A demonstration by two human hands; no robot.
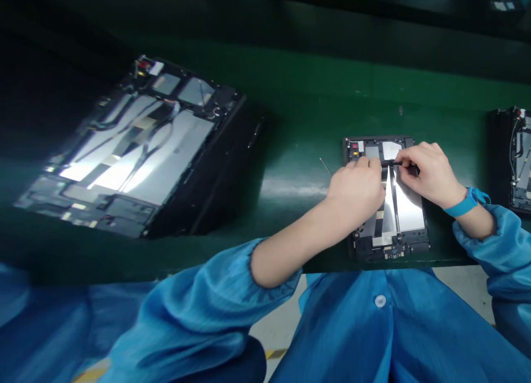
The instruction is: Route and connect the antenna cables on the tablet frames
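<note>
An opened tablet-like device (410,214) lies on the green bench in front of me, its silvery inside facing up. My left hand (359,186) is curled over its upper left part, with the fingertips hidden. A thin wire-like piece (325,166) sticks out to the left beside this hand; whether the hand holds it cannot be told. My right hand (431,170), with a blue band (467,202) at the wrist, pinches the right end of a thin black cable (390,163) near the device's top. Dark flat strips run down the device below the hands.
On the left stands a stack of similar opened devices (186,145), blurred. Another stack (500,159) is cut off at the right edge. The green bench (298,134) runs between them, with its front edge close to my body. A blue sleeve shows at lower left.
</note>
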